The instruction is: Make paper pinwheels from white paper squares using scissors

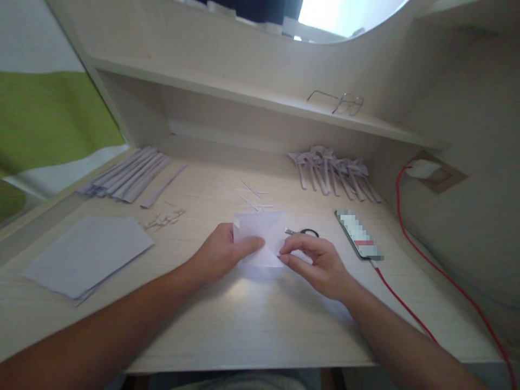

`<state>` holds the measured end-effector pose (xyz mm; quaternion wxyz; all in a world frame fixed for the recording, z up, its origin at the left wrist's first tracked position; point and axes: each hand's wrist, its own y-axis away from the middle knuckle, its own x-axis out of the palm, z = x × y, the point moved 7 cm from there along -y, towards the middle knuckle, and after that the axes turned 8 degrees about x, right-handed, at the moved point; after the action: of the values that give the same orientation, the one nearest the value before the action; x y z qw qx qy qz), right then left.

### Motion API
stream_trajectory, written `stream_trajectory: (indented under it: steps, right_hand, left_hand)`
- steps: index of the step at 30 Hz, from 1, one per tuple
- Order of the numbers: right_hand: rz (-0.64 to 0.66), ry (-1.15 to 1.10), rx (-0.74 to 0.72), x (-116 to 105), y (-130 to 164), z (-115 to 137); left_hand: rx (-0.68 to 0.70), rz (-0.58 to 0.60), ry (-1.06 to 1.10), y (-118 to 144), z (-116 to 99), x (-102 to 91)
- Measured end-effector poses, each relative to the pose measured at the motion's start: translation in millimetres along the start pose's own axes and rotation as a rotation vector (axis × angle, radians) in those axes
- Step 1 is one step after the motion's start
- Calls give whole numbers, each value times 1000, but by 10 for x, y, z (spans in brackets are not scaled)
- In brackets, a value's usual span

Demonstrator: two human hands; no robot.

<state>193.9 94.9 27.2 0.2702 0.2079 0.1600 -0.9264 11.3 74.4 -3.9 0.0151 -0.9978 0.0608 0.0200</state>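
A small white sheet of paper (254,225), with diagonal lines across it, is held up above the desk. My left hand (227,249) is closed on its left side, thumb lying flat across the front. At the paper's right edge, my right hand (314,262) is closed in a pinch; what lies between the fingertips is too small to make out. Partly hidden behind the right hand are scissors (309,233) with black handles. Just beyond the paper lie several thin white sticks (254,197).
Left: white paper sheets (89,254), rolled paper sticks (130,173), small pale-tipped sticks (164,219). Paper pinwheels (325,162) lie at the back right. A phone (357,235) with a red cable (402,303) lies right; glasses (349,103) rest on the shelf (244,97).
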Motion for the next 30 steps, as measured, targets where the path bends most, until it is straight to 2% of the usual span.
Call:
stream_trajectory:
  steps: [11,20,30]
  right_hand:
    - [-88,-15,45,-38,-15,-91]
    - [-94,-47,96,-11,-14,-156]
    - [-103,-75,106,-10,-8,-171]
  left_hand:
    - [11,2,2,51,10,23]
    - [-7,-42,-56,37,-17,-6]
    - [-1,-16,-63,36,54,-10]
